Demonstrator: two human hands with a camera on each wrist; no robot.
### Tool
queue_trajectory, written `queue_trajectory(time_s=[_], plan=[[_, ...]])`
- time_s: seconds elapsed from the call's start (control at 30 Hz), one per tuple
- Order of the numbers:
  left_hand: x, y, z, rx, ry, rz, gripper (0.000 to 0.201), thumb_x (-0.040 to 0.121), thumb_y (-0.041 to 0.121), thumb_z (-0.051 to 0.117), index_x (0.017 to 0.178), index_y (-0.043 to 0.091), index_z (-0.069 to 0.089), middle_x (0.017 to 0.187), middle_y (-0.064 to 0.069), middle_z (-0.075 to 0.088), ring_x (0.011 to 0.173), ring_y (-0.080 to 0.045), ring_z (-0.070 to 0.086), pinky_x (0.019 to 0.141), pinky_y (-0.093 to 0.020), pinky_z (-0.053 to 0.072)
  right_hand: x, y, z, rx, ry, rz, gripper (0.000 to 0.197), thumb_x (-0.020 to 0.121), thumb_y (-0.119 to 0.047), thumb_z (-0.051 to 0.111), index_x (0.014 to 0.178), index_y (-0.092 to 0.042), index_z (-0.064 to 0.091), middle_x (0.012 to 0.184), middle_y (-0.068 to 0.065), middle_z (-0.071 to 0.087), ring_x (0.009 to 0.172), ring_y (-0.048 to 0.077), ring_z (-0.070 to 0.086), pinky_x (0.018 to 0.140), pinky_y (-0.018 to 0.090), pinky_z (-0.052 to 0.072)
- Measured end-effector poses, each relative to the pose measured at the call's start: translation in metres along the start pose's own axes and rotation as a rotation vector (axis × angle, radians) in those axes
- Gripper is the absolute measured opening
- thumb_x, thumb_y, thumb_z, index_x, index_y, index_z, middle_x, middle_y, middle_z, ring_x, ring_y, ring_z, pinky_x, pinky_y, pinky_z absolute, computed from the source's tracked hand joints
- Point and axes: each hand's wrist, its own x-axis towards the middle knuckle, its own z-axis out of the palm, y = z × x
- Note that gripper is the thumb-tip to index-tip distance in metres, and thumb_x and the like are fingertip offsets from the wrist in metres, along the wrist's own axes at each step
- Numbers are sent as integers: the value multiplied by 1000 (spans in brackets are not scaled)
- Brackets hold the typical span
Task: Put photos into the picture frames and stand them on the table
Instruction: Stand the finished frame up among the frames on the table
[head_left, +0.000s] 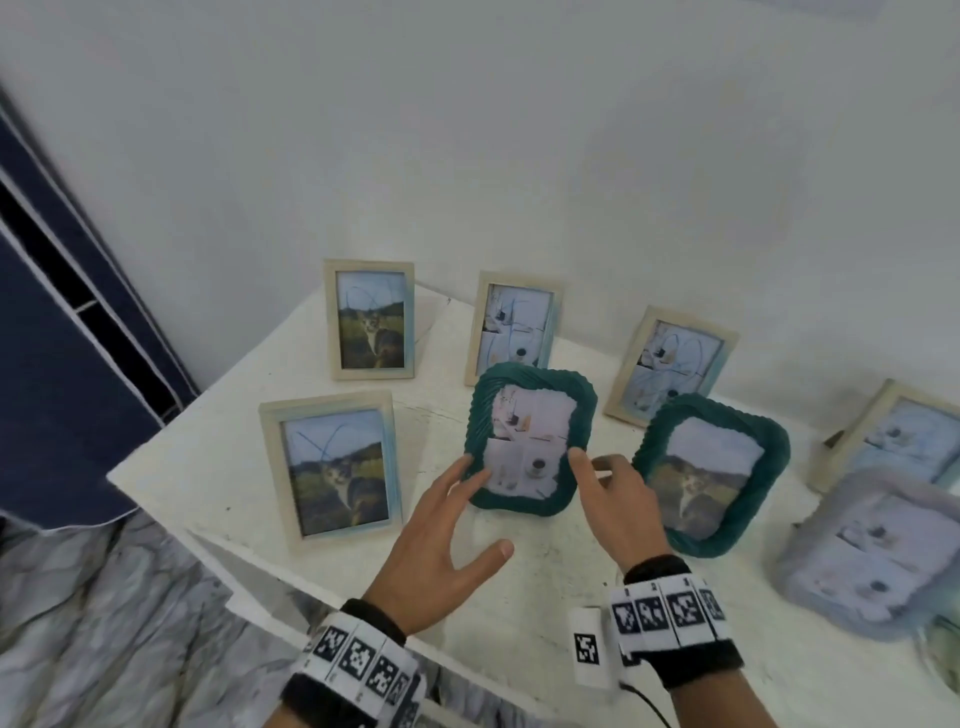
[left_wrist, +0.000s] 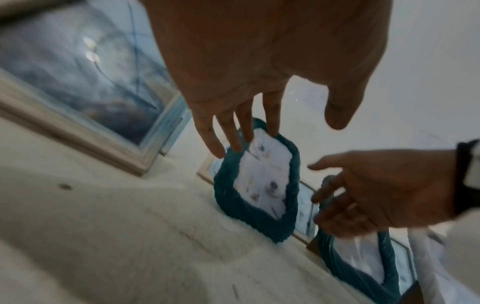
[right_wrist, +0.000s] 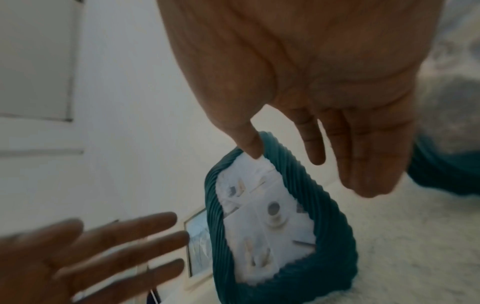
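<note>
A dark green ribbed picture frame (head_left: 530, 441) holding a pale collage photo stands upright near the middle of the white table (head_left: 519, 582). My left hand (head_left: 483, 506) is open, its straight fingertips at the frame's lower left edge. My right hand (head_left: 597, 462) is open too, thumb tip at the frame's right edge. In the right wrist view the thumb (right_wrist: 255, 152) meets the green frame's (right_wrist: 335, 226) rim. Whether the left fingers (left_wrist: 233, 142) touch the frame (left_wrist: 226, 197) I cannot tell. Neither hand grips anything.
Several more filled frames stand around: wooden ones with cat photos (head_left: 370, 319) (head_left: 332, 467), wooden collage ones (head_left: 511, 327) (head_left: 670, 366) (head_left: 898, 436), a second green frame (head_left: 711, 475) right of my right hand, a greyish frame (head_left: 872, 551). A tagged white block (head_left: 589, 649) sits at the front edge.
</note>
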Motion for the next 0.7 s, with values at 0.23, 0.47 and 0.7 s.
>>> queue_trajectory(time_s=[0.23,0.47,0.7], plan=[[-41,-3,-46,5,360,8,33,92,45,56,120,30,65,129,18,57,122,-8,54,99,-38,48,-44,-9,17,-225,-65,-143,39,93,-41,54,65,-15,47,59,-1,52,55,14,47,52,29,34],[-50,-25,-79,76,741,-256,61,89,44,56,144,24,41,152,-1,33,142,-14,26,116,-34,24,-42,-56,81,52,-380,-412,28,97,-27,53,123,-18,57,104,-8,62,77,-1,55,69,12,40],[-41,-33,-80,-112,576,-451,81,94,36,61,156,22,12,161,5,21,146,-14,25,118,-47,27,-33,-78,120,190,-526,-383,45,99,-20,46,144,-24,40,132,-1,56,99,7,60,93,31,50]])
